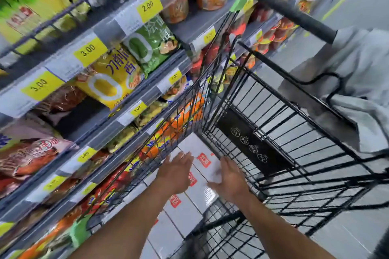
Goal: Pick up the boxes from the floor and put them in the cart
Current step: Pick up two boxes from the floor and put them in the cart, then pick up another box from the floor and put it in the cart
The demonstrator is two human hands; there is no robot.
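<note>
**Reaching down for the next box beside the cart**

The black wire cart [273,132] stands tight against the shelves [109,52] of noodle packets, its basket looking bare from this angle. On the floor, in the narrow strip between cart and shelving, white boxes [185,206] with red square labels lie in a row. Both arms stretch down over the nearest-to-reach box [207,166]. The left hand [177,171] and right hand [229,176] hover at its two sides, fingers spread wide, holding nothing yet. To do this well, I judge each palm should settle flat on opposite side faces before squeezing, then lift straight up to clear the cart's rim.
</note>
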